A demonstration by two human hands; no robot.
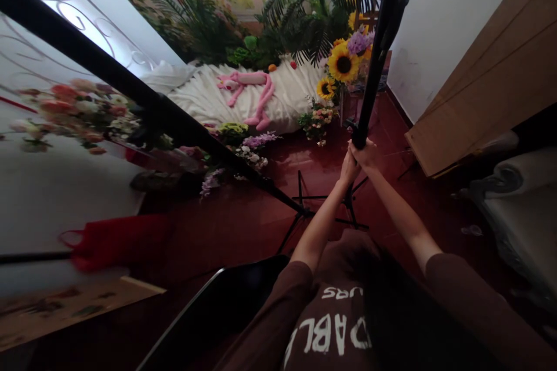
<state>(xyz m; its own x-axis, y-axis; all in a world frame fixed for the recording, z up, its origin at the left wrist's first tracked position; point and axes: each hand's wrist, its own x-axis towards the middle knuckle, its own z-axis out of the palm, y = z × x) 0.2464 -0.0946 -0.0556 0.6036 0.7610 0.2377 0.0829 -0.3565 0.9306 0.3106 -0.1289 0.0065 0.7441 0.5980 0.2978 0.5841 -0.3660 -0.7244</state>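
My left hand (349,167) and my right hand (365,153) are close together, touching, at the lower part of a thick black pole (373,84). Both have their fingers wrapped round it, just below a small dark knob. The pole stands nearly upright and runs up out of view at the top. Beneath my hands, thin black legs (348,208) spread over the floor. A second black pole (191,130) slants from the upper left down to its own splayed legs (300,214), left of my arms.
A pink plush toy (250,78) lies on white draped cloth (204,98). Sunflowers (343,64) and other flowers (78,107) stand around. A wooden panel (478,75) leans at the right. Left are a red bag (117,240) and a board (78,310) on the dark red floor (243,214).
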